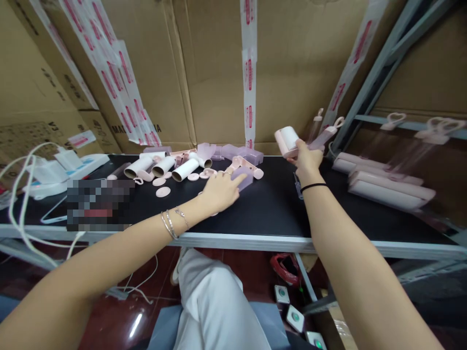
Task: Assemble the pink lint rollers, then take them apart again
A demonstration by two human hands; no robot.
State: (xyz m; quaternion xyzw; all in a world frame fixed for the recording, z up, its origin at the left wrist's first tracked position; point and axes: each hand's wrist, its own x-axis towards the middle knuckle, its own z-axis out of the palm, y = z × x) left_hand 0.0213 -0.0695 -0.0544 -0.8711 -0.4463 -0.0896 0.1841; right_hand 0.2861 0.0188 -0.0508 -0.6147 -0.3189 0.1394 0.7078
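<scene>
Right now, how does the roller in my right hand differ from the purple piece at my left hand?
The roller is pink and white; the purple piece is light purple. The roller is rounded; the purple piece looks angular. The roller is raised in your right hand; the purple piece is lower, at your left hand, over the black tabletop. Both have a hand on them.

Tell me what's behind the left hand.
Behind the left hand, a pale pink part and purple pieces lie on the black tabletop. Whatever the hand itself blocks cannot be seen.
</scene>
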